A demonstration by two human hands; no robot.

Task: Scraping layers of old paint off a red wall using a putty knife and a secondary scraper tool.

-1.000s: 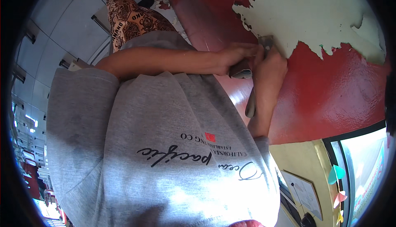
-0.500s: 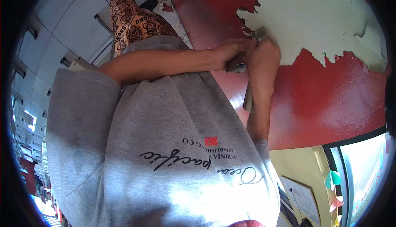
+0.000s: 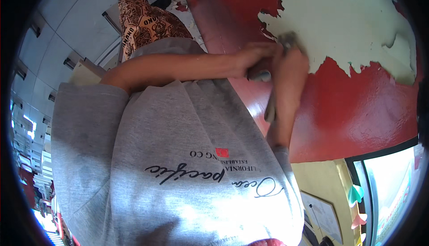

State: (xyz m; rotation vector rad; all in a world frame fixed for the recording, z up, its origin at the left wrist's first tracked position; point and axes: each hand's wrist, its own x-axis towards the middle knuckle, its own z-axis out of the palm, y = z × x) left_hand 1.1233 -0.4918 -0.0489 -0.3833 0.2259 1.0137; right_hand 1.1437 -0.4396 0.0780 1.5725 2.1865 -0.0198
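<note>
My right hand point(image 3: 291, 69) is closed around a scraper, its fingers smeared by motion. The scraper's flat metal blade point(image 3: 288, 39) sticks out past the knuckles against the wall, blurred. Its long handle point(image 3: 270, 109) runs back along my right forearm. My left hand point(image 3: 251, 61) is closed right beside the right one, the two touching or nearly so. A dark object with a pale bluish end point(image 3: 260, 75) shows under the left fingers; I cannot make out its kind. Glossy red paint point(image 3: 348, 98) on the wall ends in a ragged edge around a bare pale-green patch point(image 3: 339, 18).
A loose curled flake point(image 3: 393, 44) hangs at the patch's right. Paint chips point(image 3: 182, 5) lie on the floor near a dark shoe point(image 3: 161, 2). At lower right are a framed picture point(image 3: 324, 214), paper bunting point(image 3: 356, 194) and a bright window point(image 3: 393, 183).
Both hands and the scraper have shifted slightly to the right along the wall. The blade and right hand are now blurred, and the grips look the same.
</note>
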